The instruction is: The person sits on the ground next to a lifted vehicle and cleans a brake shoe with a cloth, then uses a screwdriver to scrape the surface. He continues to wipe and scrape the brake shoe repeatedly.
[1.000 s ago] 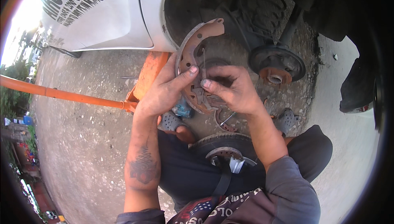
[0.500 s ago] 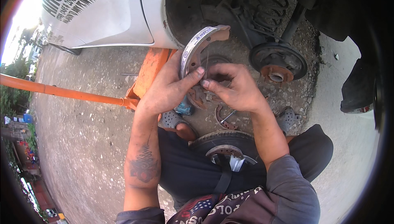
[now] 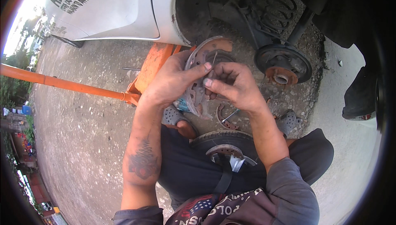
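Note:
A curved brake shoe [image 3: 218, 44] is held upright in my left hand [image 3: 173, 80], its rusty-brown web facing right and its outer rim blurred. The left fingers wrap behind it and the thumb presses across. From between my two thumbs a thin metal pin [image 3: 215, 56] sticks up. My right hand [image 3: 237, 84] is closed in a pinch beside the left thumb, at the pin's lower end; what sits in its fingertips is hidden. Below the hands, another brake shoe [image 3: 222, 117] lies on the ground with a slim metal tool [image 3: 230, 115] across it.
A wheel [image 3: 198, 141] lies between my legs with a brake shoe [image 3: 227, 148] on it. At right is the car's exposed hub [image 3: 281, 76], below a coil spring [image 3: 284, 12]. An orange jack [image 3: 154, 66] with a long handle [image 3: 62, 84] stands left, beside the white car body [image 3: 111, 10].
The brake shoe has turned in my left hand, so its web shows more and its printed outer face less. The pin now stands out more clearly above my thumbs. The view has shifted slightly.

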### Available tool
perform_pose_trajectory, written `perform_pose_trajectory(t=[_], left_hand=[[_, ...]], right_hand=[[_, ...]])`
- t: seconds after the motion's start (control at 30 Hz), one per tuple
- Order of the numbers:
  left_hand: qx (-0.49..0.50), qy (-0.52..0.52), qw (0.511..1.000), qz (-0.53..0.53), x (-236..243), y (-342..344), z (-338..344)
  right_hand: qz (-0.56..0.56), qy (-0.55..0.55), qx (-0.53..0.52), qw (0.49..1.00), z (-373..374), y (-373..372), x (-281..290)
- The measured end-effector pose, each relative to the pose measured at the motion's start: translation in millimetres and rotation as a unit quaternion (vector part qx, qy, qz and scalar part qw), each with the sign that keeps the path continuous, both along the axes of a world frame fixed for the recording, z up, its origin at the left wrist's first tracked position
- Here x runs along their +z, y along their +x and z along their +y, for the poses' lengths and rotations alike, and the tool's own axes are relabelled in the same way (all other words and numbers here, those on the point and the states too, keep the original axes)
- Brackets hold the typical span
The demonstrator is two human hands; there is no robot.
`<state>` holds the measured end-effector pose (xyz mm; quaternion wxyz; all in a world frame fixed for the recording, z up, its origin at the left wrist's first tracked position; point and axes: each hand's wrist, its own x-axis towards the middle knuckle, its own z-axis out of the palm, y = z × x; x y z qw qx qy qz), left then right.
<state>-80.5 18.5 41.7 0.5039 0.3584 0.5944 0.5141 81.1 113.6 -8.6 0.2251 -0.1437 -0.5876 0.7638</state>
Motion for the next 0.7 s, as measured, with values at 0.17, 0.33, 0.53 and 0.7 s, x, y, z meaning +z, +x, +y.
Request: perform_pose_trajectory(t=[0.17,0.33,0.53,0.7], left_hand=[[0.001,0.022,0.999,-0.043,0.8,1.8,-2.2],[-0.01,0.022,0.999,-0.036,4.2,3.7,-4.6],[0.015,0.03,0.999,0.032,5.7,12.0,-3.4],[0.008,0.041,0.998,0.051,4.2,11.8,-4.5]], right_hand=[[0.005,0.066,-0.006,0.998,-5.2,6.5,5.8],[0.011,0.054,0.004,0.998,-6.7,10.2,6.5],[0.046,0.131,0.026,0.99,-1.8,13.0,3.6],[0.011,0.088,0.056,0.995,-0.3,13.9,2.4]])
